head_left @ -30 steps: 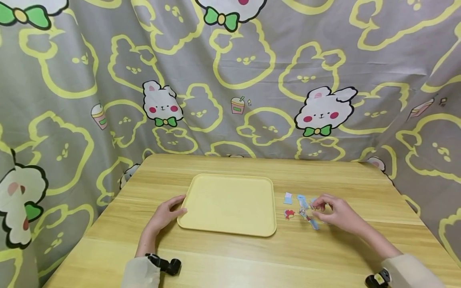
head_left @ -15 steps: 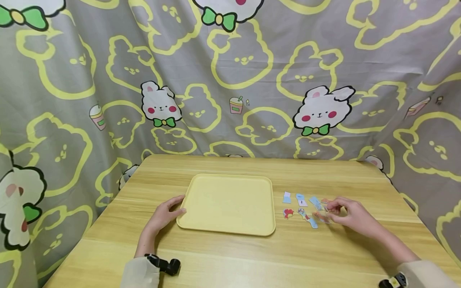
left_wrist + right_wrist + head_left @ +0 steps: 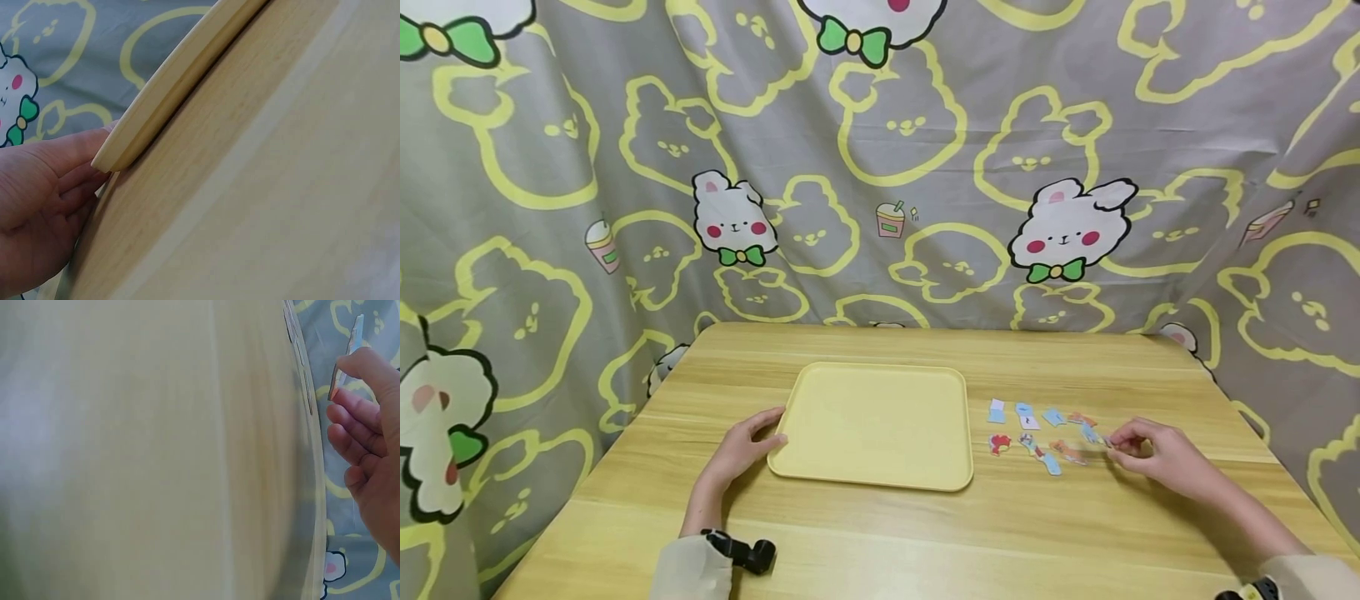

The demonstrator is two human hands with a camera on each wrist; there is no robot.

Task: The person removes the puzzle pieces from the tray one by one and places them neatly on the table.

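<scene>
A pale yellow tray (image 3: 880,425) lies flat on the table. My left hand (image 3: 739,448) holds its left edge, with the thumb over the rim; in the left wrist view the other fingers (image 3: 81,190) are bent at the tray's outer side, partly hidden. To the right of the tray, my right hand (image 3: 1161,454) pinches a flat, thin puzzle piece (image 3: 356,334), printed in light blue and orange, between thumb and index finger. Several other puzzle pieces lie left of this hand, among them a red one (image 3: 999,444), a blue-and-white one (image 3: 1027,416) and an orange one (image 3: 1067,452).
The wooden table (image 3: 865,542) extends in front of the tray and to both sides. Behind it and at the sides hangs a grey curtain (image 3: 820,108) with cartoon bears and rabbits. A black wrist camera (image 3: 745,552) sits at the left sleeve.
My right hand has moved rightward over the pieces, and more of them show, spread in two rough rows. The left hand stays at the tray's edge.
</scene>
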